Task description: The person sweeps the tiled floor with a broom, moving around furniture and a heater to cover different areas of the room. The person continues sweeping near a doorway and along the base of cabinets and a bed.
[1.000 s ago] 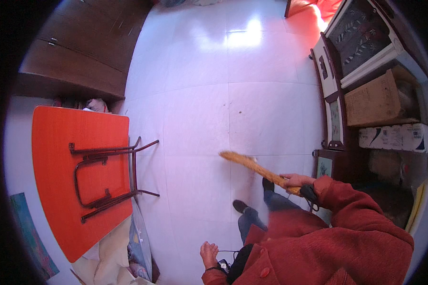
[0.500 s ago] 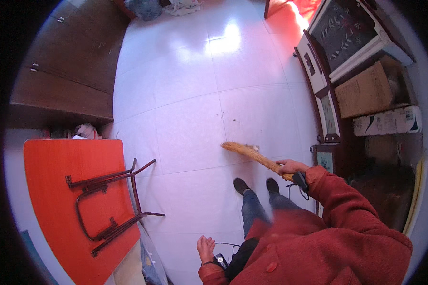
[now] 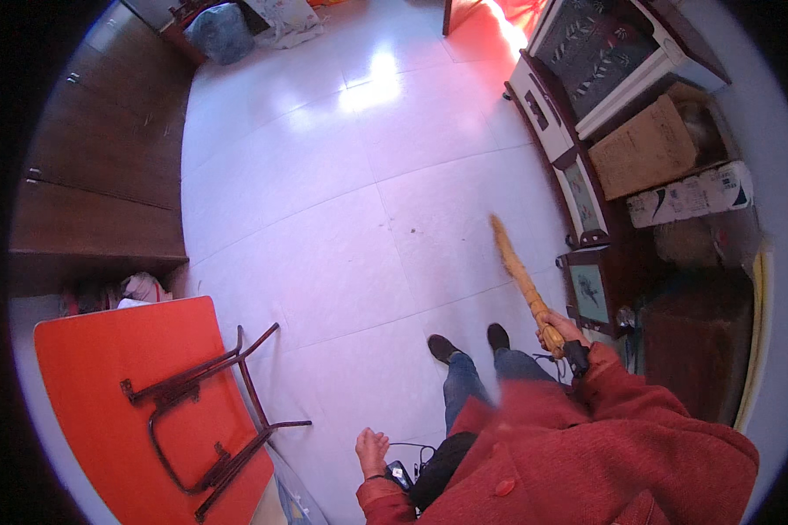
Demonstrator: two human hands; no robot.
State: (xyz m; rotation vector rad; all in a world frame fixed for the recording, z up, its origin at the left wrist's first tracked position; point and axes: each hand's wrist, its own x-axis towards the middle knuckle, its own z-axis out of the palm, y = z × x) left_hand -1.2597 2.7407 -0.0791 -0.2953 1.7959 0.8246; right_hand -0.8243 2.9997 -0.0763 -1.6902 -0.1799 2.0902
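My right hand (image 3: 566,329) is closed around the handle of a straw broom (image 3: 518,273). The broom points away from me, its bristle end on or close to the floor beside the cabinets on the right. My left hand (image 3: 372,448) hangs low at my left side, fingers loosely curled in, with nothing visible in it. Small dark bits of debris (image 3: 413,231) lie on the pale tiled floor (image 3: 324,210), left of the broom's tip. My two dark shoes (image 3: 443,348) stand on the tiles below the broom.
At left a folding table with a red top (image 3: 123,367) shows its dark metal legs (image 3: 258,385). Behind it stands a brown cupboard (image 3: 105,175). Along the right are low cabinets (image 3: 587,201), a cardboard box (image 3: 643,149) and a white pack (image 3: 692,194). A grey bag (image 3: 221,35) sits far left.
The broom has swung from pointing left to pointing away from me, its tip moving right toward the cabinets. The view has turned and shifted slightly. My left hand stays low at my side.
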